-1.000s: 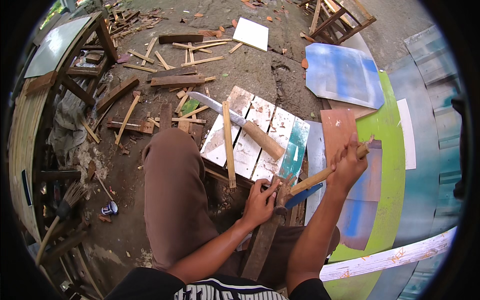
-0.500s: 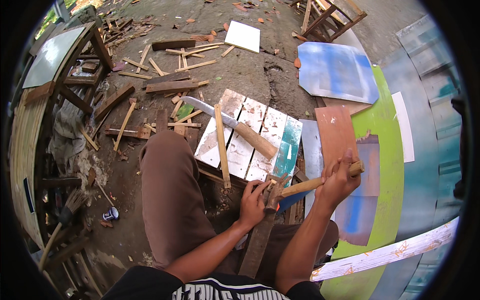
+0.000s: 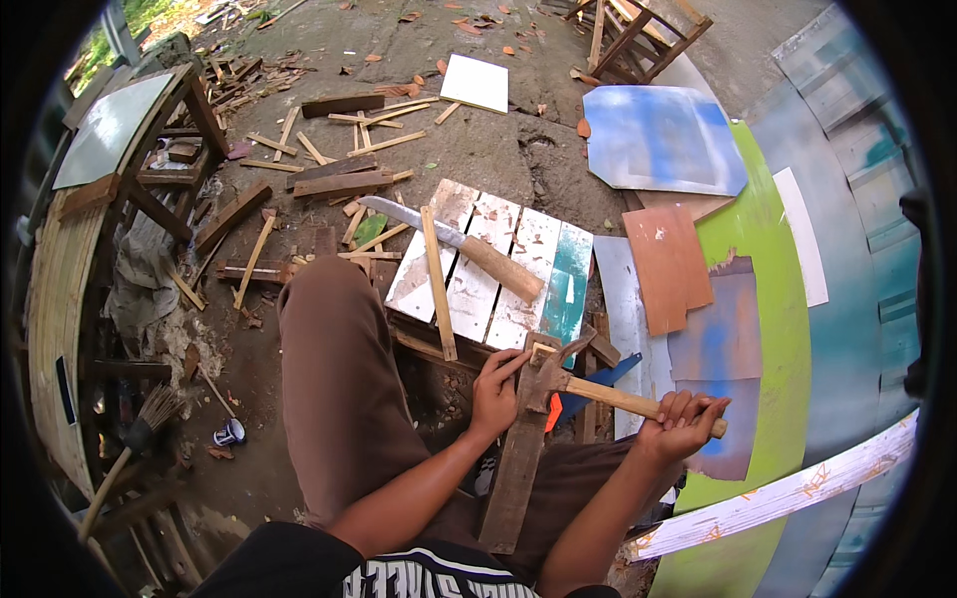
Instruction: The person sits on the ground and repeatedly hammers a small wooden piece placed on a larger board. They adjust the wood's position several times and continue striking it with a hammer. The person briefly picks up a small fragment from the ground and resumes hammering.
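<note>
My right hand (image 3: 681, 424) is closed around the wooden handle of a claw hammer (image 3: 608, 394). The hammer's rusty head lies over the upper part of a dark wooden board (image 3: 518, 478) that slants across my lap. At the board's far end sits a small pale wood piece (image 3: 540, 353). My left hand (image 3: 495, 394) grips the board's left edge near that end, its fingertips close to the pale piece. Just ahead, a machete (image 3: 449, 237) with a thick wooden handle and a thin wood strip (image 3: 436, 289) lie on a low white slatted stool (image 3: 498, 214).
A blue saw blade (image 3: 603, 379) rests right of the board. Wood offcuts (image 3: 344, 182) are scattered at the far left. A bench (image 3: 70, 319) lines the left side, with a brush (image 3: 150, 414) and a small can (image 3: 229, 432) nearby. Painted panels (image 3: 668, 140) cover the right.
My right hand has lowered and swung slightly right, and the hammer's handle now slopes down to the right. The hammer head has turned over the board. My left hand stays at the board's end.
</note>
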The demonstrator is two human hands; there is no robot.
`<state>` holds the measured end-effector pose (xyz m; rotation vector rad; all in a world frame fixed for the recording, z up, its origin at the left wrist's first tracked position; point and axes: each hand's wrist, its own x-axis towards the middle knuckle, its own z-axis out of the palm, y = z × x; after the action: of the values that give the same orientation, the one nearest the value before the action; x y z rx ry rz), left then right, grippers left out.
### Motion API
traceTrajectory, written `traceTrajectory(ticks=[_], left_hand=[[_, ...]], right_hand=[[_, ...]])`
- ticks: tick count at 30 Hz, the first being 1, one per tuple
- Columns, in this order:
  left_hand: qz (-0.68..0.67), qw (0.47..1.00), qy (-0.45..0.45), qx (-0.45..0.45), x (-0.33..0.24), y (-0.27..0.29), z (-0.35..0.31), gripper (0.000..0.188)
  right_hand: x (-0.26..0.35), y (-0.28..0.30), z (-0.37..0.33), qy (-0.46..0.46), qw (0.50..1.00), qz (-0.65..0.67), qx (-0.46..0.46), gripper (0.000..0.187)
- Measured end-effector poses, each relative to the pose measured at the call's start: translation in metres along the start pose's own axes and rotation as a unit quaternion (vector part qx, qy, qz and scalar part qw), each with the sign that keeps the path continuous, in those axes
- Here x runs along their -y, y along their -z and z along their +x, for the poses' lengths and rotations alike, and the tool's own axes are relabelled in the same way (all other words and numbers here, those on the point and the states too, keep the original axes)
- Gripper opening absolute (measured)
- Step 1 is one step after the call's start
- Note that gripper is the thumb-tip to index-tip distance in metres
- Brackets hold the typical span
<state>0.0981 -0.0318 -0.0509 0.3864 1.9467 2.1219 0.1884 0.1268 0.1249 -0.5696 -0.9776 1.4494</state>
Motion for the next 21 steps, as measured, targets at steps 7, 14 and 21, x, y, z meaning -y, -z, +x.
traceTrajectory(ticks=[7, 14, 21], left_hand=[[0.115, 0.992, -0.047, -0.01, -0.034, 0.01, 0.002, 0.028], [0.027, 0.989, -0.031, 0.145, -0.065, 0.02, 0.01, 0.02], [-0.075, 0.997, 0.028, -0.007, -0.064, 0.038, 0.02, 0.04]], right_hand=[[0.005, 0.07, 0.021, -0.033, 0.982, 0.185, 0.017, 0.04], [0.006, 0.085, 0.008, -0.107, 0.953, 0.261, 0.114, 0.037], [0.015, 0.09, 0.018, -0.098, 0.946, 0.266, 0.157, 0.035]])
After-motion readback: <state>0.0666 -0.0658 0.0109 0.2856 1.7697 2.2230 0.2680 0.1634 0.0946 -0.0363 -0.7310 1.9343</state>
